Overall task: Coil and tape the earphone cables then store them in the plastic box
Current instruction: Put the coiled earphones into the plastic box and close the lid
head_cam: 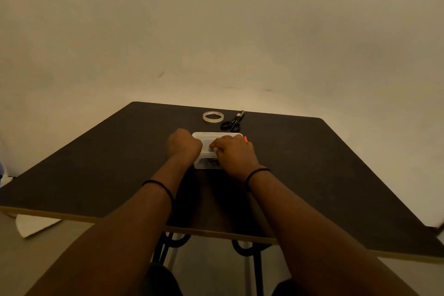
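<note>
Clear plastic box (207, 151) with dark cables inside sits mid-table (96, 163), lid on. Left hand (183, 145) braces its side, fingers curled; right hand (231, 152) presses the lid, seemingly snapping it closed.

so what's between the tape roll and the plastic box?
Head view: only bare dark tabletop between the tape roll and the plastic box; the scissors lie off to the right.

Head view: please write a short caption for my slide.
Both hands, left and right, on the clear plastic box; tape roll and scissors behind.
</note>
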Action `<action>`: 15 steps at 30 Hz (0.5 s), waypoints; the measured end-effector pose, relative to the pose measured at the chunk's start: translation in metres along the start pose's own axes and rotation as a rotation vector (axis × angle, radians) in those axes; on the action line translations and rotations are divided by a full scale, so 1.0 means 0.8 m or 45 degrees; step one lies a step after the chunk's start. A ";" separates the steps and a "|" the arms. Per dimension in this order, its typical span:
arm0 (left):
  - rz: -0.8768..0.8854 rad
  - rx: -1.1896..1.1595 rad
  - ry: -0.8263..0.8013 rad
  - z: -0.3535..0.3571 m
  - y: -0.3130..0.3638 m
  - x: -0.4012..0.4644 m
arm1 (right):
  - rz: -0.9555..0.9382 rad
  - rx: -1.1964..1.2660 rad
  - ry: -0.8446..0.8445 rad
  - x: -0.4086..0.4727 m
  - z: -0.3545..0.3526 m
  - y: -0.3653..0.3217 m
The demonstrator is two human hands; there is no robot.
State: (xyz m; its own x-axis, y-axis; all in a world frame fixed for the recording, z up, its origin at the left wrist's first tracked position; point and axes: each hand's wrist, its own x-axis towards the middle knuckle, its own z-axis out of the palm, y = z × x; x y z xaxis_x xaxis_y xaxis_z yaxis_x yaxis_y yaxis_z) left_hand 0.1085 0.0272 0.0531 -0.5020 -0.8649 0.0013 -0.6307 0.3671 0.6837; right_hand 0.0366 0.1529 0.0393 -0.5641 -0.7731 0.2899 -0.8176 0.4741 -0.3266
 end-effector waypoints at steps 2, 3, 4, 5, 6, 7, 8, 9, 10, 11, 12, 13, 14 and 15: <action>0.098 -0.047 -0.004 0.002 -0.011 -0.007 | 0.000 0.078 -0.012 -0.007 -0.007 0.010; 0.169 -0.081 0.030 0.005 -0.020 -0.012 | -0.001 0.050 0.005 -0.012 -0.011 0.017; 0.260 -0.135 0.077 0.011 -0.029 -0.017 | 0.005 -0.008 0.032 -0.020 -0.014 0.026; 0.368 -0.214 0.108 0.016 -0.037 -0.022 | 0.016 -0.054 0.066 -0.028 -0.017 0.036; 0.460 -0.300 0.084 0.021 -0.042 -0.030 | 0.037 -0.074 0.094 -0.035 -0.021 0.046; 0.527 -0.368 0.026 0.026 -0.045 -0.036 | 0.060 -0.082 0.115 -0.042 -0.024 0.055; 0.574 -0.395 -0.033 0.032 -0.045 -0.041 | 0.080 -0.083 0.141 -0.047 -0.027 0.062; 0.617 -0.373 -0.061 0.038 -0.042 -0.044 | 0.102 -0.091 0.175 -0.051 -0.031 0.069; 0.660 -0.309 -0.043 0.046 -0.037 -0.046 | 0.127 -0.109 0.213 -0.054 -0.034 0.075; 0.708 -0.230 -0.001 0.055 -0.029 -0.047 | 0.162 -0.133 0.244 -0.056 -0.038 0.084; 0.745 -0.163 0.034 0.065 -0.020 -0.046 | 0.203 -0.156 0.263 -0.058 -0.042 0.092; 0.770 -0.117 0.053 0.074 -0.010 -0.045 | 0.245 -0.167 0.275 -0.059 -0.046 0.102; 0.789 -0.093 0.051 0.087 0.003 -0.042 | 0.286 -0.170 0.285 -0.059 -0.050 0.113; 0.813 -0.089 0.043 0.098 0.014 -0.040 | 0.323 -0.176 0.302 -0.059 -0.053 0.123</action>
State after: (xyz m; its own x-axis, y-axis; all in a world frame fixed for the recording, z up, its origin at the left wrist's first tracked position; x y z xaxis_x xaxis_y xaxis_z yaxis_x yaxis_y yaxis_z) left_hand 0.0707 0.0858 0.0037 -0.7464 -0.4940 0.4459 -0.1734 0.7912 0.5864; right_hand -0.0224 0.2540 0.0319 -0.7487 -0.5119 0.4212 -0.6468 0.7034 -0.2948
